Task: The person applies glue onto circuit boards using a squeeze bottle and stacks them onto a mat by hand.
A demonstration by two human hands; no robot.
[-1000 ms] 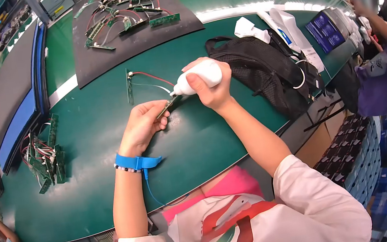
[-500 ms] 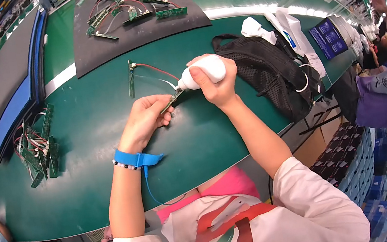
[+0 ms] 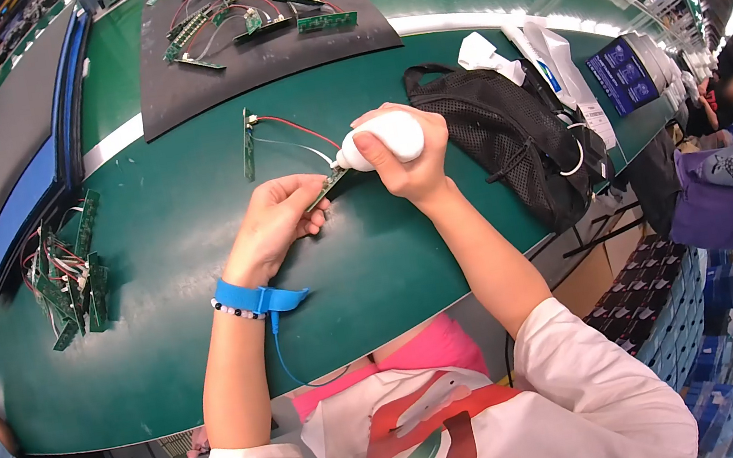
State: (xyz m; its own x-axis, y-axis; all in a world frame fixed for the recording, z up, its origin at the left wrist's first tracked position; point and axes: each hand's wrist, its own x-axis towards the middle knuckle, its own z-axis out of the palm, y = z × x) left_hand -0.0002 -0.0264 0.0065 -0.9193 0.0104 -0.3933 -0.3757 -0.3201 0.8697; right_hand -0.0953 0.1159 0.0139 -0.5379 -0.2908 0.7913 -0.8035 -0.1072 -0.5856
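Observation:
Between the thumb and fingers of my left hand (image 3: 282, 218) is a narrow green circuit board (image 3: 329, 187), tilted above the table. My right hand (image 3: 417, 165) wraps round a white squeeze bottle (image 3: 391, 138), its nozzle down at the upper end of that board; whether it touches I cannot tell. Red and white wires (image 3: 299, 123) run from there to a second narrow circuit board (image 3: 248, 145) lying on the green table (image 3: 186, 351). A blue wrist strap (image 3: 261, 297) with a cord sits on my left wrist.
Wired circuit boards lie in a pile (image 3: 71, 278) at left and on a black mat (image 3: 267, 71) at the back. A black mesh bag (image 3: 504, 137) lies close to my right hand. Blue-edged panels (image 3: 36, 174) stand at far left; a purple-labelled container (image 3: 623, 72) stands at right.
Both hands keep almost the same place, with the bottle still at the board. The view has shifted very slightly. At far right a person's raised arm has moved.

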